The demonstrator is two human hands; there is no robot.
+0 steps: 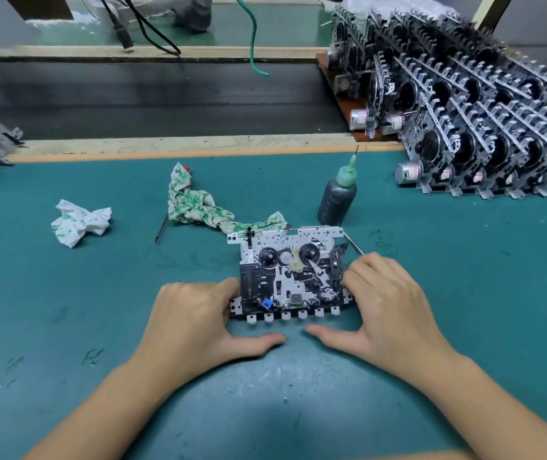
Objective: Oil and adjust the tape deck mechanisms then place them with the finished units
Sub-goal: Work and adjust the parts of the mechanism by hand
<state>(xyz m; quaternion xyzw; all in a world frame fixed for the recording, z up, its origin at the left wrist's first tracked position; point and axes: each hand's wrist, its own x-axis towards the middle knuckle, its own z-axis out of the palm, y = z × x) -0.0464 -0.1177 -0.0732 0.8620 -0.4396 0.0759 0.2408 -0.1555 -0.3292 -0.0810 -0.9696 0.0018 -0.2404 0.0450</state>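
Green bench mat (66,293), tape deck mechanism (292,273) lying flat, left hand (199,313) gripping its left edge, right hand (385,300) gripping the right, oil bottle (337,197) just behind

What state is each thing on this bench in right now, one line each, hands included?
Tape deck mechanism: flat on the mat, gears up, held at both ends.
Left hand: gripping the mechanism's left edge.
Right hand: gripping its right edge.
Oil bottle: upright, nozzle on, untouched.
Patterned rag: crumpled behind the mechanism.
Paper wad: crumpled, apart.
Finished units: stacked in rows at right.
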